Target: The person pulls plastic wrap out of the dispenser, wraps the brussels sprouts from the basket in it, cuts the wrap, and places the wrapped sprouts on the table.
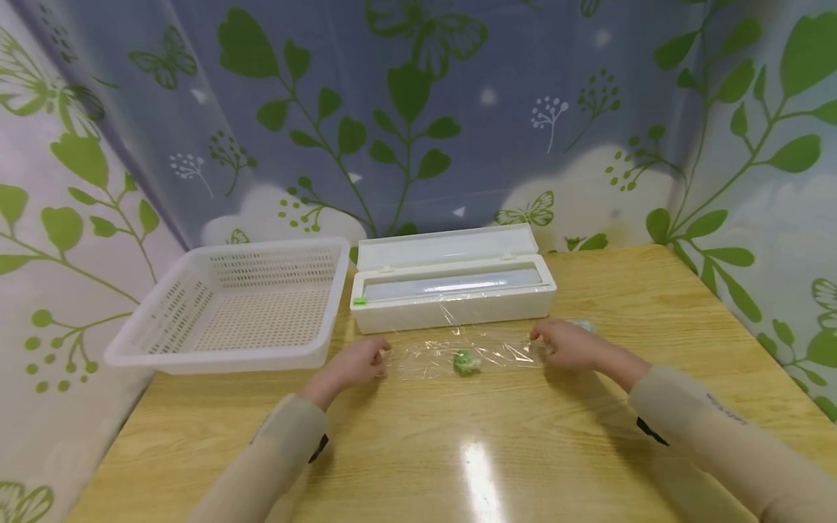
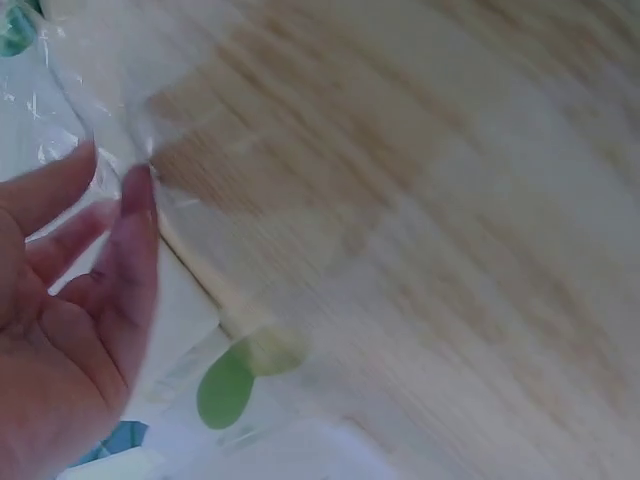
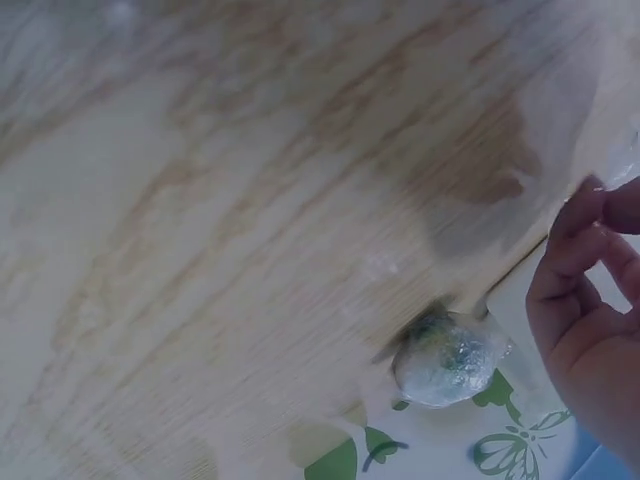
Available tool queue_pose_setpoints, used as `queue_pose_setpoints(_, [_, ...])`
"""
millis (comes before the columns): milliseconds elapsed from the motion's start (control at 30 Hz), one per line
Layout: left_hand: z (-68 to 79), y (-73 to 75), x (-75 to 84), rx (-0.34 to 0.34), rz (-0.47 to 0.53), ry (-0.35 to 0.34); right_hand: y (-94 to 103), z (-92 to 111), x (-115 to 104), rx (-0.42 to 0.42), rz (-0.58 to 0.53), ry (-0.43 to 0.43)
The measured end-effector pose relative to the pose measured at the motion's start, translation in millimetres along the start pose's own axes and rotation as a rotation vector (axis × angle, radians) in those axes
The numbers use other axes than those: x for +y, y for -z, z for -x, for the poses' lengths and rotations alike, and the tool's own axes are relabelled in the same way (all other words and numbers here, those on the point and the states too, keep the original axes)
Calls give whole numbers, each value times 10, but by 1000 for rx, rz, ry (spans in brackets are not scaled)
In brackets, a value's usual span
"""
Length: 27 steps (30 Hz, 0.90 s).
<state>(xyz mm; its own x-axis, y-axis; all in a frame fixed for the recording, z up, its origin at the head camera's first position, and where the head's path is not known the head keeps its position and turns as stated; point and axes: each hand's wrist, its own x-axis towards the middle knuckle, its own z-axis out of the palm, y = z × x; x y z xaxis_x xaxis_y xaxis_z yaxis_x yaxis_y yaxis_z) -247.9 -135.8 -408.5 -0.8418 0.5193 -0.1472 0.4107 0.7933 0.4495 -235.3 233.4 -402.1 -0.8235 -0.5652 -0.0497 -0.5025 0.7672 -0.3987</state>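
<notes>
A sheet of clear cling film (image 1: 506, 354) stretches between the two hands, in front of a long white cling film box (image 1: 451, 317). My left hand (image 1: 356, 363) pinches the film's left end between thumb and fingers. At the opposite end, my right hand (image 1: 567, 344) pinches the film with thumb against bent fingers. A small green broccoli floret (image 1: 466, 362) sits at the middle of the film, between the hands. Behind the right hand, a film-wrapped bundle with green inside (image 3: 450, 362) lies on the table, mostly hidden in the head view.
On the left stands a white plastic basket (image 1: 314, 352) with slotted walls. The cling film box has its lid (image 1: 451, 247) raised and a green slider (image 1: 360, 301) at its left end. A leaf-patterned curtain (image 1: 314, 145) hangs behind the wooden table (image 1: 405, 450).
</notes>
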Motion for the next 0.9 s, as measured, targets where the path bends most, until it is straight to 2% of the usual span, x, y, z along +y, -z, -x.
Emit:
queue_pose_setpoints(167, [42,21,-20,-39,-102,42,-3,29,13,-15,72,-2])
queue_pose_setpoints(267, [77,31,-31,-46,-128,82,16,74,39,1,16,16])
queue_pose_setpoints(367, [107,35,-22,-18,-151,100,51,147,55,39,-73,8])
queue_pose_setpoints(433, [118,36,5,30,-158,77,68,197,50,87,-85,4])
queue_pose_setpoints(500, [116,33,49,79,-168,12,71,232,22,128,-23,38])
queue_pose_setpoints(567, [105,20,98,93,-204,-67,57,238,-27,154,83,104])
queue_pose_setpoints(667, [79,-11,163,37,-304,-158,3,188,-101,142,247,207])
queue_pose_setpoints(800, [35,-62,199,-52,-464,-167,-86,104,-166,90,364,256])
queue_pose_setpoints(900, [-5,-90,200,-60,-510,-155,-126,81,-196,74,387,252])
